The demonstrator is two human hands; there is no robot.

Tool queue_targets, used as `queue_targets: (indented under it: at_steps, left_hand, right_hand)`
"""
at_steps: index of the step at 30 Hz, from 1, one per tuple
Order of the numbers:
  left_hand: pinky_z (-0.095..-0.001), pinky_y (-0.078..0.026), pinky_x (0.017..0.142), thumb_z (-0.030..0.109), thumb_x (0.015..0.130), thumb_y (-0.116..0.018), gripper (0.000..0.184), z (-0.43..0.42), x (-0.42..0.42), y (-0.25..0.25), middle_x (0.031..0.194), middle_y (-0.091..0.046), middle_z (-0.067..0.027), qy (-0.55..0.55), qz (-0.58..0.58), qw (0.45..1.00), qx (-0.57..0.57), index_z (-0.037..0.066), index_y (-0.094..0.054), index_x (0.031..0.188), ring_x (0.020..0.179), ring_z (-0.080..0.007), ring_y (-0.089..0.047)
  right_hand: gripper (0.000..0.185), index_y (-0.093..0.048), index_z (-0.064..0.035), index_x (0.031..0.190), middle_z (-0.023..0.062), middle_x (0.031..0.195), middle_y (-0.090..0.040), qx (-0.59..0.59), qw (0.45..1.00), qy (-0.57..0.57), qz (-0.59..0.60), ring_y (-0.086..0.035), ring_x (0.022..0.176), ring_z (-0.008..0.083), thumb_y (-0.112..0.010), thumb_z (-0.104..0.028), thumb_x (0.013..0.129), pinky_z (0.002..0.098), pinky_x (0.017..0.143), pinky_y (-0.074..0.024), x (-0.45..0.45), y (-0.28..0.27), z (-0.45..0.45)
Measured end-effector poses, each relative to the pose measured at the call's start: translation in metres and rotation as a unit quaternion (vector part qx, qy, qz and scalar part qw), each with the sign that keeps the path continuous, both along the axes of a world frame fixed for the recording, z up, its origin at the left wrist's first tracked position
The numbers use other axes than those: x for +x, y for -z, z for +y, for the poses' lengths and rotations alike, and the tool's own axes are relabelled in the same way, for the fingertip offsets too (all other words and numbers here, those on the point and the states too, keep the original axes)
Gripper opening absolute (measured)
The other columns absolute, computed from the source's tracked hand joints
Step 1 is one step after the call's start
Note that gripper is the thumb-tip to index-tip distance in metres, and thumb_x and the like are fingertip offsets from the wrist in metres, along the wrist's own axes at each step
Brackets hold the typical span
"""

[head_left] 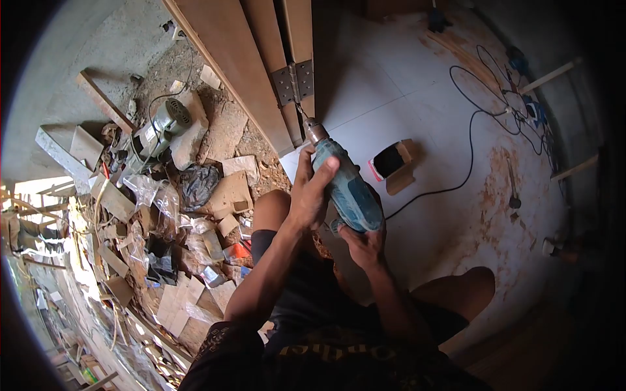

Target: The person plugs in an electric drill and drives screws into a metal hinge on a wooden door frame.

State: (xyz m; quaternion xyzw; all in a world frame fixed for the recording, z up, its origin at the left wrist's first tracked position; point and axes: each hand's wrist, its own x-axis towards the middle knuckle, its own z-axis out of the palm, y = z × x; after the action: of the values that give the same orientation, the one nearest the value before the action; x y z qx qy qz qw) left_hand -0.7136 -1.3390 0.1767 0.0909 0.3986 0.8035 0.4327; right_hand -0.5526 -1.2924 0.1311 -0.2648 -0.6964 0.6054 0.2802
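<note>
Just ahead of the left hand (312, 190), which clasps the front of the drill (352, 189) while the right hand (365, 246) grips its rear, lies the metal hinge (284, 88) on the wood (225, 58), roughly along the drill's long axis.

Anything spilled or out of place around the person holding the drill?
Yes: cardboard scraps and plastic bags lie strewn at left, and brown debris, perhaps shavings, is scattered over the pale floor at right, like uncleared mess.
</note>
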Motion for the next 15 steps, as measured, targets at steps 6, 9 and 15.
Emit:
queue_targets:
  at_steps: [6, 9, 15]
  left_hand:
    - [-0.0566, -0.057, 0.093, 0.059, 0.107, -0.039, 0.055, 0.015, -0.051, -0.016, 0.114, -0.064, -0.0219, 0.016, -0.025, 0.999, 0.018, 0.008, -0.050, 0.125, 0.104, -0.0357, -0.067]
    - [-0.0608, -0.059, 0.088, 0.056, 0.109, -0.035, 0.049, 0.026, -0.067, -0.013, 0.114, -0.063, -0.0205, -0.037, -0.105, 0.990, 0.087, 0.010, -0.051, 0.119, 0.101, -0.0399, -0.068]
    - [-0.0534, -0.060, 0.083, 0.045, 0.113, -0.028, 0.040, 0.034, -0.078, -0.017, 0.103, -0.068, -0.0075, -0.021, -0.119, 0.981, 0.150, 0.016, -0.055, 0.120, 0.094, -0.0308, -0.069]
  right_hand:
    - [0.038, -0.066, 0.0000, 0.121, 0.0095, 0.115, -0.073, -0.014, 0.999, 0.040, -0.025, -0.068, 0.101, 0.0166, -0.066, 0.006, 0.083, 0.0308, 0.089, -0.0543, -0.002, 0.013, -0.032]
    - [0.037, -0.067, 0.0005, 0.120, 0.0085, 0.115, -0.073, 0.023, 0.999, 0.019, -0.022, -0.068, 0.100, 0.0142, -0.066, 0.006, 0.083, 0.0293, 0.089, -0.0541, -0.002, 0.012, -0.027]
    - [0.035, -0.066, 0.0018, 0.118, 0.0090, 0.112, -0.073, -0.106, 0.992, -0.012, 0.069, -0.068, 0.098, 0.0152, -0.066, 0.007, 0.084, 0.0303, 0.086, -0.0550, -0.010, -0.017, -0.008]
